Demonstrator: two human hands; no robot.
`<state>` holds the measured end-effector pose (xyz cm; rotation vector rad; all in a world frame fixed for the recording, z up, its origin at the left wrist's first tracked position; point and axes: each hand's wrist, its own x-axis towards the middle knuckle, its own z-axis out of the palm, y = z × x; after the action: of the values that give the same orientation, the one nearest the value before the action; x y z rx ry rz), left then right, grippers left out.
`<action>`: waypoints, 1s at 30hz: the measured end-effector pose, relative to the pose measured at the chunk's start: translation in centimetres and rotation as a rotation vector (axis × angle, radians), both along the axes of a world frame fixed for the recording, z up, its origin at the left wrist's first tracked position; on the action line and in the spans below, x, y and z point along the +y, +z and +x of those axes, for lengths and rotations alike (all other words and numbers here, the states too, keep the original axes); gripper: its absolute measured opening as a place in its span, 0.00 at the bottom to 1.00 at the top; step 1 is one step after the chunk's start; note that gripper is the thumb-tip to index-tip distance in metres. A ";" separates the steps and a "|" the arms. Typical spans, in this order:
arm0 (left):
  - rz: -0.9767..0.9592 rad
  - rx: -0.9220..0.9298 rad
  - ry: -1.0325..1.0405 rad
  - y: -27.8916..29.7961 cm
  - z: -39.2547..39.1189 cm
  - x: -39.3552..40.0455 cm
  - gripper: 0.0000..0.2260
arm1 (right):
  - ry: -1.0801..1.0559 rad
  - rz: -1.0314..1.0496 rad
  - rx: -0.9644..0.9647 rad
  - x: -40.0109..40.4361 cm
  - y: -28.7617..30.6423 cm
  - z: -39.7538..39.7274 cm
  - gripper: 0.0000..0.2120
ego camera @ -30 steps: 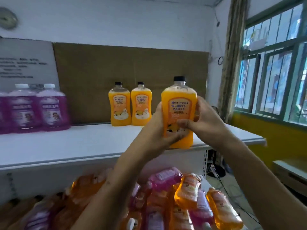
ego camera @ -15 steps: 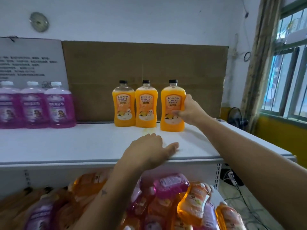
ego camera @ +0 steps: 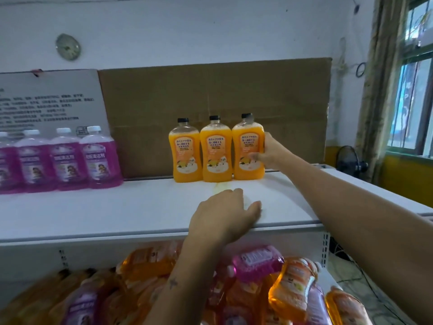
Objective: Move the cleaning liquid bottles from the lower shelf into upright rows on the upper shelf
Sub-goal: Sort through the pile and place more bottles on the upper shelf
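Three orange bottles with black caps stand upright in a row at the back of the white upper shelf (ego camera: 117, 214). My right hand (ego camera: 269, 153) grips the rightmost orange bottle (ego camera: 248, 148), which stands on the shelf beside the middle orange bottle (ego camera: 216, 150) and the left orange bottle (ego camera: 186, 151). My left hand (ego camera: 225, 213) rests flat on the shelf's front part, holding nothing. Several purple bottles (ego camera: 99, 158) with white caps stand upright in a row at the left. On the lower shelf lies a heap of orange bottles (ego camera: 293, 285) and purple bottles (ego camera: 257, 260) on their sides.
A brown cardboard sheet (ego camera: 234, 95) and a printed grey board (ego camera: 46, 102) back the upper shelf. A small yellowish stain (ego camera: 219, 187) marks the shelf before the orange row. A fan (ego camera: 350, 161) and a window (ego camera: 417, 102) are at the right.
The orange bottle that both hands held in the air now stands third in the row. My left hand let go and came down onto the shelf's front.
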<state>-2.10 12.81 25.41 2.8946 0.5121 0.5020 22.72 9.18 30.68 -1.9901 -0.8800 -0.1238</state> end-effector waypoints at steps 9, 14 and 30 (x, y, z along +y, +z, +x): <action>-0.033 -0.399 -0.010 0.0 -2.0 -0.9 0.19 | -0.098 -0.436 -0.009 -5.4 1.8 -6.7 0.21; -0.583 -0.911 -0.264 -2.0 -6.1 -4.1 0.16 | 0.195 0.159 0.078 -13.7 -2.8 -17.3 0.13; -1.003 -0.708 0.255 -20.3 -14.0 1.8 0.08 | 0.218 -0.168 0.142 -11.0 -26.1 -27.1 0.18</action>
<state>-16.13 14.56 5.14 1.5823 0.7242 0.9106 -4.35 -1.80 4.61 -2.0131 -1.0351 0.2204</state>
